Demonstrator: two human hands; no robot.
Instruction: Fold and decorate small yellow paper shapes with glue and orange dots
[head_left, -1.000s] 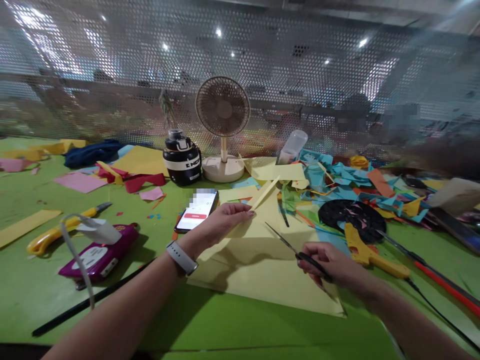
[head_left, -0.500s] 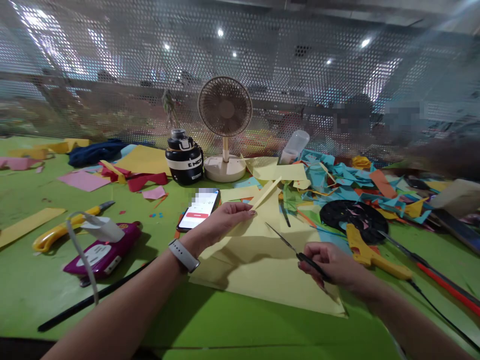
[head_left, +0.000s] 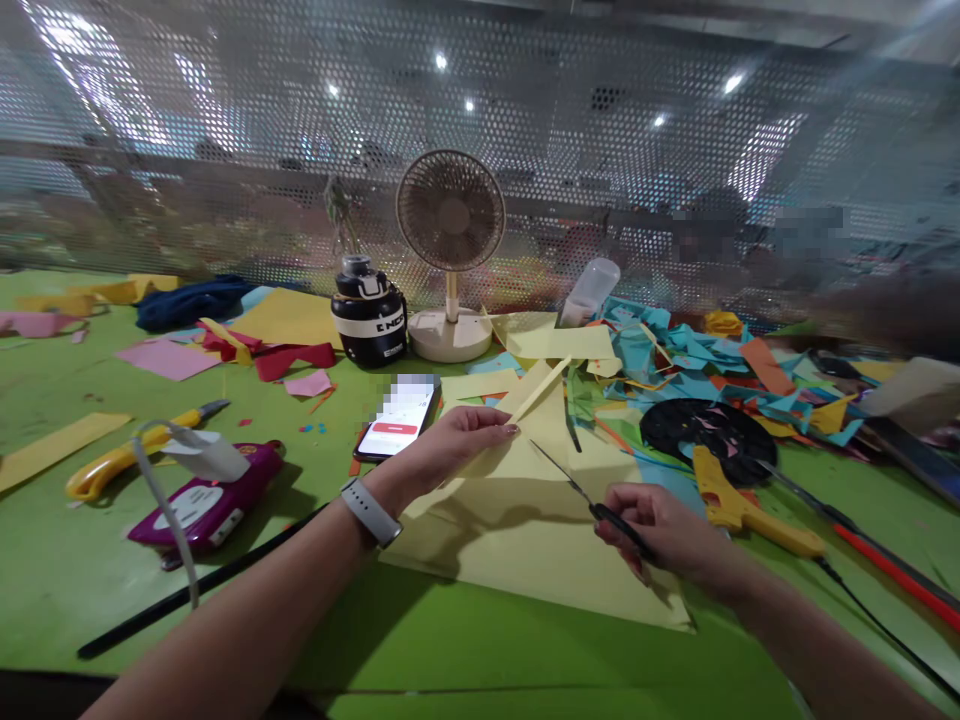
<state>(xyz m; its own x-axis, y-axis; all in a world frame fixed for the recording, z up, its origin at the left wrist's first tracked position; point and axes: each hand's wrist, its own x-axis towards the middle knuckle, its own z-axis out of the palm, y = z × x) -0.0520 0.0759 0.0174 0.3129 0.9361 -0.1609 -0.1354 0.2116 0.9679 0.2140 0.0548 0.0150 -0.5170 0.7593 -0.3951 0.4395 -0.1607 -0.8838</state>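
Note:
My left hand (head_left: 480,430), with a pale watch strap (head_left: 370,512) on its wrist, pinches a narrow strip of yellow paper (head_left: 541,390) that points up and to the right. Black-handled scissors (head_left: 622,528) are gripped in my right hand (head_left: 652,525). Their blades reach up and left, with the tip close to my left fingertips but apart from the strip. Beneath both hands lies a large sheet of yellow paper (head_left: 540,550), with shadows across it. A phone (head_left: 397,420) with a lit screen rests just beyond my left wrist.
A yellow glue gun (head_left: 739,510) and a round black dish (head_left: 709,440) lie to the right. Behind are a fan (head_left: 450,215), a black flask (head_left: 370,325) and heaped blue paper scraps (head_left: 675,350). Leftward sit a yellow utility knife (head_left: 127,460) and a purple power strip (head_left: 225,500).
My left hand and the paper strip have shifted slightly to the right. The scissors and my right hand have barely moved.

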